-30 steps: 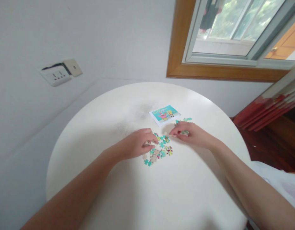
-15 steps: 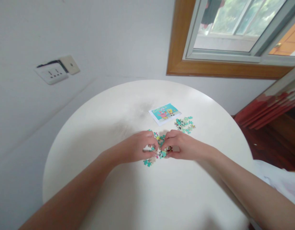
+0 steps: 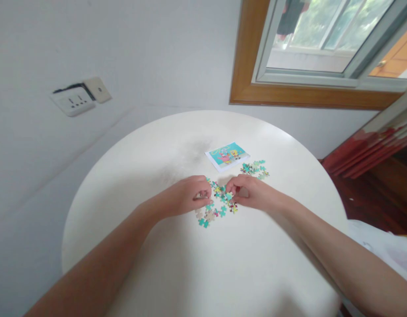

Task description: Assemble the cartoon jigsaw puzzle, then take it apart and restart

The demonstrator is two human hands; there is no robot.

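Note:
Loose jigsaw pieces (image 3: 210,215) in teal, beige, yellow and pink lie scattered between my two hands. My right hand (image 3: 247,191) pinches a teal and yellow puzzle piece (image 3: 229,196) between thumb and fingers, over the right side of the scatter. On the left side, my left hand (image 3: 193,193) is closed with fingers curled toward the thumb; whatever it may hold is hidden. A second cluster of puzzle pieces (image 3: 255,168) lies just beyond my right hand. Behind the pieces rests a picture card (image 3: 228,156) with pink and yellow cartoon figures on teal.
All of this lies on a round white table (image 3: 190,273). A wall with a power socket (image 3: 73,101) stands at the left, and a wood-framed window (image 3: 315,94) is at the back right. A red and white curtain (image 3: 361,149) hangs at the right.
My hands have moved apart and slightly away from me. The piece in my right hand now shows, and more of the scattered pieces between my hands are uncovered.

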